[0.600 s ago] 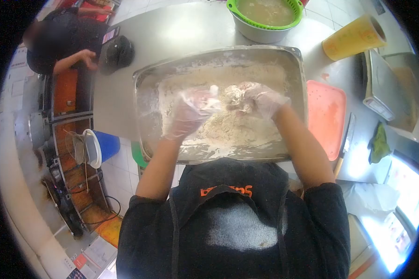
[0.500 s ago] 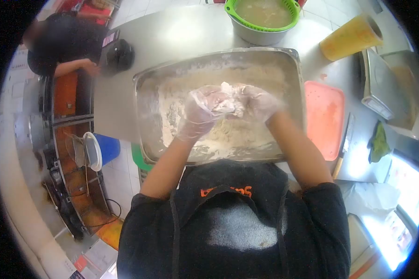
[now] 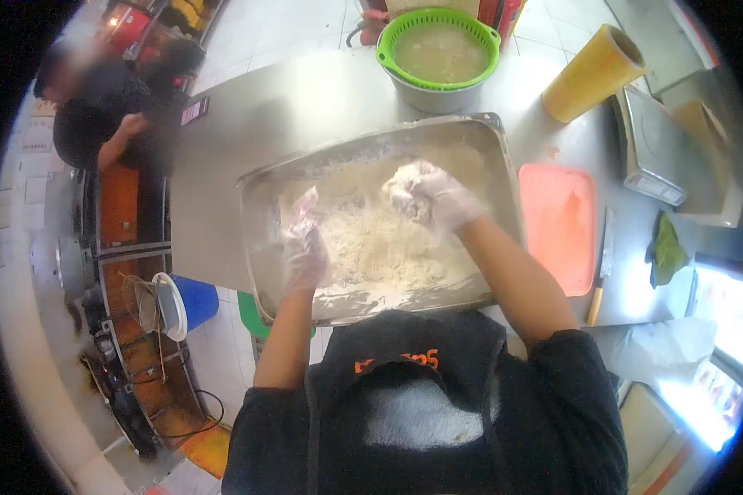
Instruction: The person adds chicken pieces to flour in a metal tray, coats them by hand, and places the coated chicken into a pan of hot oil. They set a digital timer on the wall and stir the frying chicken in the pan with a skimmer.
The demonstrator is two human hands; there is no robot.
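Brushed steel-grey metal counter (image 3: 215, 165) spans the room above a white-tiled floor (image 3: 264, 41), with one co-worker in dark clothes (image 3: 99, 124) beyond its left end. On it are one large rectangular metal tray (image 3: 505, 181) spread with pale floury powder (image 3: 380, 256), one flat pink plastic tray (image 3: 558, 247), one upright-leaning yellow roll (image 3: 594, 74), one wooden-handled knife (image 3: 608, 247) and one round grey bowl (image 3: 429, 101) holding one green slotted plastic basket (image 3: 437, 18). Two powder-coated pieces are over the metal tray, well apart: the left hand (image 3: 305, 257), in a clear plastic glove, has its fingers closed on a slim pinkish piece (image 3: 306, 202); the right hand (image 3: 450, 202), gloved alike, has its fingers curled around a bulkier whitish piece (image 3: 406, 183)
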